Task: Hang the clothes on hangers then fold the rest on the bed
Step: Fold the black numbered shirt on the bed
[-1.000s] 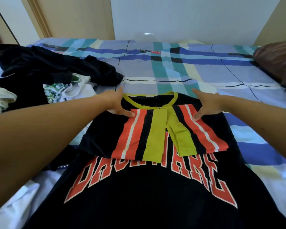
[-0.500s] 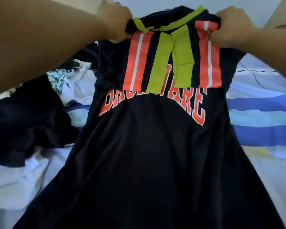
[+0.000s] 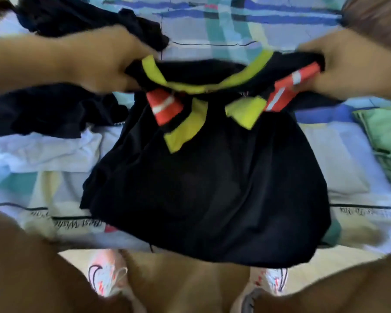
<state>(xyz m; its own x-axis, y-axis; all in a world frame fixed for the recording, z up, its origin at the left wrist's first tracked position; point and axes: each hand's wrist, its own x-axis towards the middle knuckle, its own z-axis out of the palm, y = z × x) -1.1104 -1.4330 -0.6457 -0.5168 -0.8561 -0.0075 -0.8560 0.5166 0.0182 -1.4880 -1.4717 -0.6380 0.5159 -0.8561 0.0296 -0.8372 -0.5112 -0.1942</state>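
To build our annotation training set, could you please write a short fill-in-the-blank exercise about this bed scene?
The left hand and right hand both grip the black jersey by its ___ collar.
A ___ garment lies at the right edge of the bed.
The dark clothes pile lies to the jersey's ___.
Missing: yellow; green; left.

Upside-down "Best Wish…" script on bedsheet [image 3: 77,223], swoosh logo on sneaker [image 3: 104,276]
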